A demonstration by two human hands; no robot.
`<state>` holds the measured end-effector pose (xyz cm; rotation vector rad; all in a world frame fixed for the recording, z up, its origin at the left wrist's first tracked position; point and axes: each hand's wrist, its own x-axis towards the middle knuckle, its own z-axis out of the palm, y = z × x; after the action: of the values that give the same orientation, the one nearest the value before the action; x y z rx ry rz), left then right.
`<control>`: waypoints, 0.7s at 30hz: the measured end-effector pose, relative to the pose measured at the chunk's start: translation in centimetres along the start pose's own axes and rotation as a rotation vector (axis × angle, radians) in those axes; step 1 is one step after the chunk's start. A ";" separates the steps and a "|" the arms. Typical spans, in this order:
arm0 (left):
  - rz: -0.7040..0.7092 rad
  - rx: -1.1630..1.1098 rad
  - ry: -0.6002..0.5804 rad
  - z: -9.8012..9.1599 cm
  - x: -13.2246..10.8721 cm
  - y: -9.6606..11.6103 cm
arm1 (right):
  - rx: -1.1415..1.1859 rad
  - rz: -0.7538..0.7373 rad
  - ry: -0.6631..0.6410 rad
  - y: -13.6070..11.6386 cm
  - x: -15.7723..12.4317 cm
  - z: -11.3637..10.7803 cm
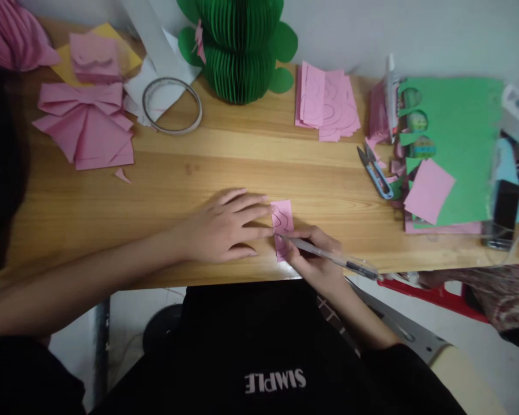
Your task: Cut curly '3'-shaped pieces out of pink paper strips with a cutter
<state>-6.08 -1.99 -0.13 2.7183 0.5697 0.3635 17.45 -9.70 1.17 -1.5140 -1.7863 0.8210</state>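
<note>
A small strip of pink paper (pixel 284 216) with dark curved lines drawn on it lies near the front edge of the wooden table. My left hand (pixel 225 226) rests flat beside it, fingers spread, with fingertips on the strip's left edge. In my right hand (pixel 318 256) is a pen (pixel 324 252) with a clear barrel, its tip on the paper about midway down the strip. Part of the strip's lower right is hidden behind my right fingers.
Behind lie folded pink papers (pixel 328 106) with drawn curves, a green honeycomb paper piece (pixel 240 69) and a tape roll (pixel 199 115). Thread snips (pixel 375 173) and green sheets (pixel 458 138) are at right. Pink paper bows (pixel 89 129) sit at left; a phone (pixel 504 210) lies far right.
</note>
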 end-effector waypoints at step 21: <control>0.010 0.001 -0.009 -0.1 0.0 -0.1 | -0.108 0.048 0.009 -0.9 0.0 -1.0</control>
<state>-6.13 -1.89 -0.11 2.7234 0.5542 0.3533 17.71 -9.72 2.44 -1.6330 -1.8193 0.7506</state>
